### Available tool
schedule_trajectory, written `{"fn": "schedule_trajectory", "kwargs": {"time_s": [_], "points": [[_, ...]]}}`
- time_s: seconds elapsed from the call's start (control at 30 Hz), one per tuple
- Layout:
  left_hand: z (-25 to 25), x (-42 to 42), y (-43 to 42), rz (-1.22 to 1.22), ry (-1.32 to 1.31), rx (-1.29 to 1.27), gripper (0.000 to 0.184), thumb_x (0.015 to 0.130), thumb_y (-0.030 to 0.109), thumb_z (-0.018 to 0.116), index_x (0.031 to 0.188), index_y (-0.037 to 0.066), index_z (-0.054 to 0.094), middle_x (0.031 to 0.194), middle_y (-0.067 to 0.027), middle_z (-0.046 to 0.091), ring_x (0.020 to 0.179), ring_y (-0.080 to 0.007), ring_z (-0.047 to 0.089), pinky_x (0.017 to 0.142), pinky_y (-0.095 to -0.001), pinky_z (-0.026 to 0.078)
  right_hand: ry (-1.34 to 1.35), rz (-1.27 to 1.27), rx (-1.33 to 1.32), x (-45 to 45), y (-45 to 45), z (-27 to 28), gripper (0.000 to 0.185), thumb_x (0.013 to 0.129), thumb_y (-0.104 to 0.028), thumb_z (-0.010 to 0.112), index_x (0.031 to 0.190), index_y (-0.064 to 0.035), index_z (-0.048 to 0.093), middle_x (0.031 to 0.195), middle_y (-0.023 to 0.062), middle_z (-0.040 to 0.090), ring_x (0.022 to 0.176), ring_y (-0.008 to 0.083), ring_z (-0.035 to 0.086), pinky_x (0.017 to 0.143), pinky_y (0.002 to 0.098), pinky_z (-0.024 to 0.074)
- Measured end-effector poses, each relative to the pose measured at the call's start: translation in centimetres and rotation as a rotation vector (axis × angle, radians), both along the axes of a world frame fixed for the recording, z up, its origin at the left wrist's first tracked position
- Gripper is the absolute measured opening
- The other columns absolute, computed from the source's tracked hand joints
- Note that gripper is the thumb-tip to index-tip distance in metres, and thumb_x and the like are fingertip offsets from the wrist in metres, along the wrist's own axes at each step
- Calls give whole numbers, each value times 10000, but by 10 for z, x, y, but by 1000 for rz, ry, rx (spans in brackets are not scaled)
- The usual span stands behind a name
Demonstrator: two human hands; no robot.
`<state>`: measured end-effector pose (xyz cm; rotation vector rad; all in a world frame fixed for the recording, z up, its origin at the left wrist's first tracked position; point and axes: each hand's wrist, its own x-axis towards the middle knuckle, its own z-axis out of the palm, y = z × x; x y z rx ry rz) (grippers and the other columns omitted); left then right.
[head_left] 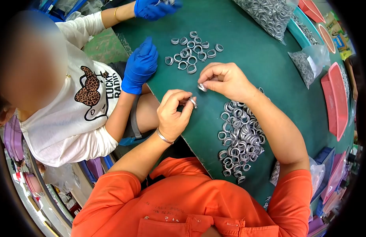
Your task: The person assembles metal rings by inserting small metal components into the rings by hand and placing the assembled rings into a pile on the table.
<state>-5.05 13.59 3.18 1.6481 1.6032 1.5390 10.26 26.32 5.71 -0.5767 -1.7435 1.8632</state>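
Note:
My left hand (175, 112) pinches a small grey metal ring (193, 102) between thumb and fingers, over the table's near left edge. Up and to the right, my right hand (226, 81) grips another grey ring (202, 87) at its fingertips, just above the green table (206, 130). The two hands are apart. Under and beside my right forearm lies a large pile of grey rings (240, 138). Beyond my hands, a looser group of rings (192, 51) is spread on the table.
At the left, a co-worker in blue gloves (140, 65) sits close to the table, one glove holding grey parts. Bags of rings (266, 15), (307, 65) lie at the far right, near a teal basin (301, 29) and a pink basket (335, 100).

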Motion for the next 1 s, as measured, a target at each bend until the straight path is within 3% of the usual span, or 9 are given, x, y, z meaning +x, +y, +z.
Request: {"fn": "schedule_trajectory", "kwargs": {"time_s": [0.2, 0.4, 0.47, 0.5, 0.6, 0.77, 0.87, 0.97, 1.0], "points": [[0, 1, 1, 11, -12, 0, 181, 767, -80, 658, 932, -35, 597, 894, -73, 553, 675, -88, 570, 584, -199, 477, -116, -45, 134, -6, -6, 3, 114, 716, 13, 649, 828, 2, 664, 825, 38, 611, 756, 95, 597, 682, 225, 493], [0, -4, 2, -9, 74, 33, 166, 785, -72, 636, 940, -35, 590, 908, -74, 544, 699, -93, 558, 607, -209, 474, -216, 80, -18, -11, -10, 7, 106, 725, 1, 628, 825, -9, 662, 805, 47, 619, 756, 113, 612, 666, 253, 494], [-2, -4, 1, 3, 77, 42, 157, 791, -70, 629, 938, -35, 585, 912, -75, 540, 703, -93, 553, 614, -212, 473, -267, 17, 354, -13, -2, 7, 121, 728, -5, 611, 839, -20, 657, 779, 81, 617, 738, 188, 624, 676, 308, 501], [-4, -3, 2, 19, 42, 34, 153, 792, -71, 625, 932, -34, 579, 917, -78, 537, 701, -95, 549, 618, -213, 473, -267, -22, 731, -16, 7, 4, 111, 739, -24, 624, 847, -27, 650, 822, 112, 599, 785, 269, 605, 719, 350, 491], [-3, -3, 4, 29, 10, 12, 144, 791, -70, 621, 920, -33, 568, 928, -84, 531, 698, -99, 546, 621, -215, 474, -370, -196, 940, -26, 11, -6, 108, 748, -62, 648, 850, -25, 644, 873, 115, 577, 847, 292, 577, 759, 370, 472], [1, -4, 4, 33, 47, -1, 140, 788, -72, 619, 911, -34, 563, 932, -89, 529, 699, -103, 552, 621, -216, 478, -285, -143, 798, -11, 23, -7, 98, 752, -93, 669, 820, -26, 644, 874, 114, 567, 844, 284, 575, 763, 368, 472], [1, -3, 6, 34, 34, 1, 139, 786, -75, 619, 907, -33, 564, 930, -90, 533, 698, -104, 557, 619, -217, 481, -382, -375, 532, 2, 35, 5, 104, 741, -101, 697, 751, -9, 649, 814, 117, 580, 759, 285, 583, 691, 363, 490], [3, -3, 7, 31, 46, -9, 139, 783, -77, 620, 903, -32, 566, 926, -91, 537, 696, -106, 561, 616, -217, 483, -383, -486, 564, 2, 49, -4, 93, 722, -83, 699, 780, -23, 658, 848, 109, 581, 784, 287, 579, 705, 360, 488], [3, -3, 6, 35, 42, -11, 138, 783, -76, 620, 902, -30, 568, 925, -91, 537, 696, -105, 560, 614, -218, 483, -329, -468, 765, -4, 49, -8, 96, 718, -78, 696, 793, -29, 660, 862, 100, 578, 811, 285, 572, 733, 361, 480]]}}
